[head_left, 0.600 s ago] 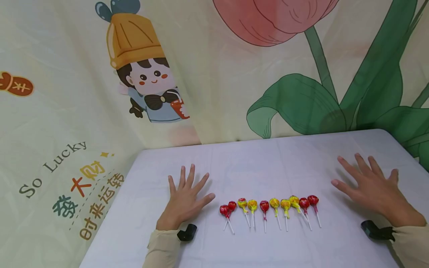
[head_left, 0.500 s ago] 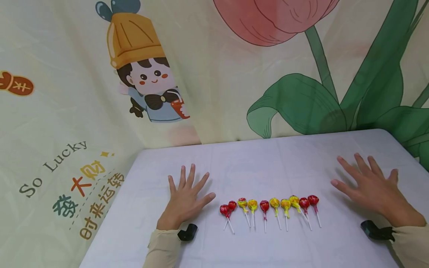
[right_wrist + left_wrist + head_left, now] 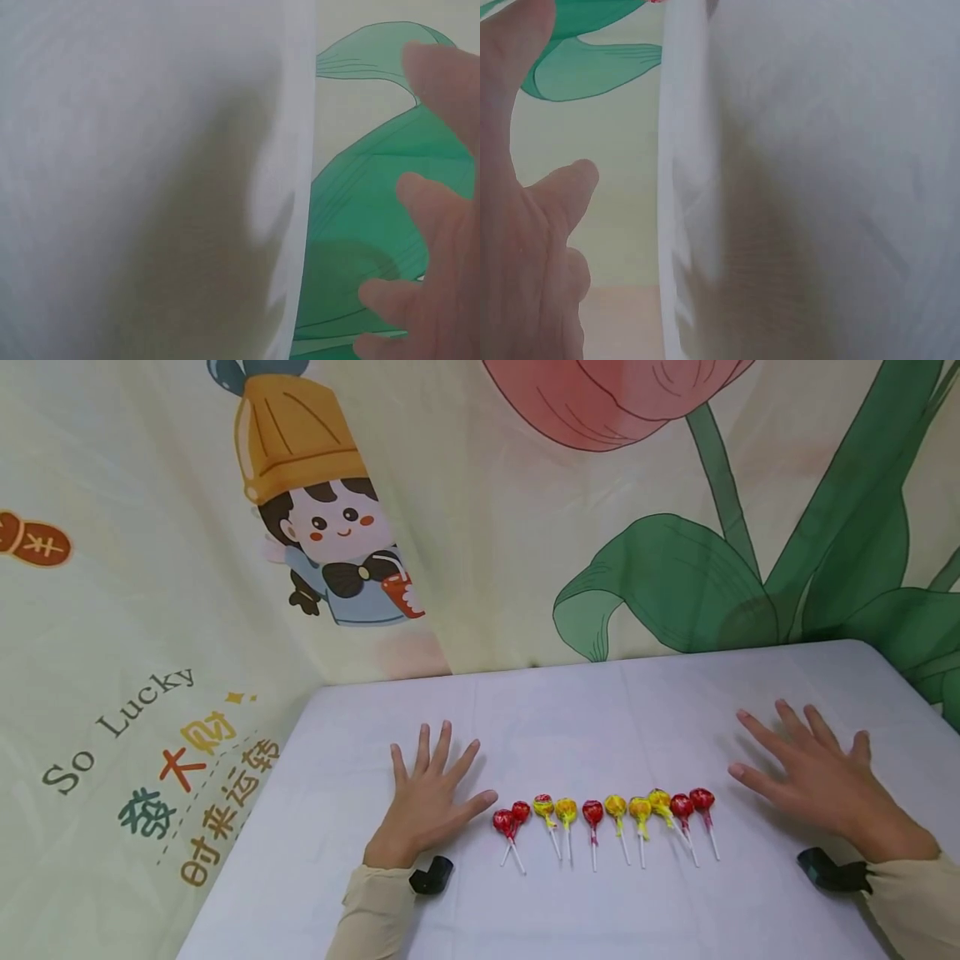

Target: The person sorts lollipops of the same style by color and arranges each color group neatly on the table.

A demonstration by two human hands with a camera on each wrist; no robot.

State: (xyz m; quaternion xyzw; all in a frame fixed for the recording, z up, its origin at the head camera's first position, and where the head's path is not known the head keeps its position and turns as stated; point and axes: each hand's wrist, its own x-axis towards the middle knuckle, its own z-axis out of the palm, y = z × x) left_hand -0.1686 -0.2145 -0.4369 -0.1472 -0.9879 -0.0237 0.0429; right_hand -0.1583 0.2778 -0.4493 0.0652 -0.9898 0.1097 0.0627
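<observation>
A row of several wrapped lollipops, red ones (image 3: 592, 812) and yellow ones (image 3: 615, 806), lies on the white tablecloth (image 3: 600, 910) with sticks toward the near edge. My left hand (image 3: 427, 806), fingers spread, is just left of the row, its thumb close to the leftmost red lollipop (image 3: 503, 821). Well to the right of the row is my right hand (image 3: 821, 777), its fingers also spread. Neither hand holds anything. In the wrist views, parts of the left hand (image 3: 525, 225) and right hand (image 3: 442, 232) appear above the cloth, which carries their shadows.
A printed curtain (image 3: 480, 527) with a cartoon figure, tulip and lettering hangs behind and left of the table. Each wrist wears a small black camera: the left wrist camera (image 3: 432, 876) and the right wrist camera (image 3: 831, 870).
Both hands have shifted slightly inward, the left to the right and the right to the left. The head view has tilted down a little. The lollipops stay in place on the cloth.
</observation>
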